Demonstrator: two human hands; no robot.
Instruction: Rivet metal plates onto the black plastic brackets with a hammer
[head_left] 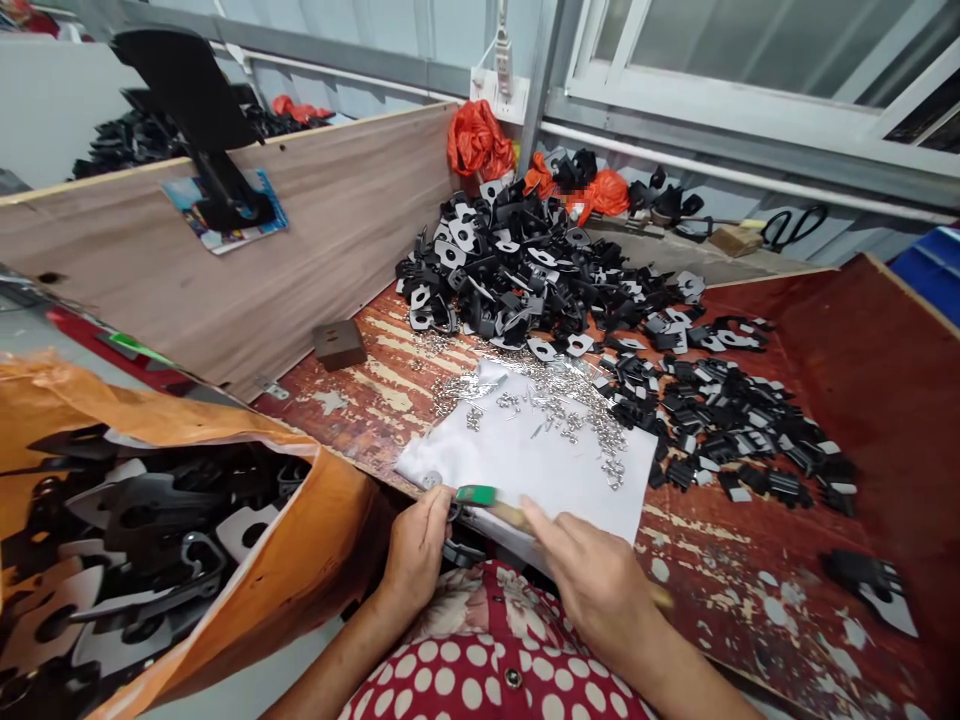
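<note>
My right hand point(600, 580) is wrapped round the wooden handle of a small hammer. The hammer's green head point(477, 495) lies at the white cloth's near edge, close to my left fingertips. My left hand point(420, 540) pinches a dark part point(454, 512) at the bench edge, mostly hidden by the fingers and hammer. On the white cloth point(510, 470) ahead lie many small shiny metal pieces point(570, 400). Behind them rises a heap of black and grey clip parts point(517, 260), with smaller black pieces point(735, 430) spread to the right.
An orange sack point(300, 520) full of black and grey parts stands at the left. A brown block point(339, 344) sits near the wooden side panel point(330, 210). Red plastic bags point(480, 140) and black scissors point(795, 228) lie at the back. One black part point(870, 585) rests at the right.
</note>
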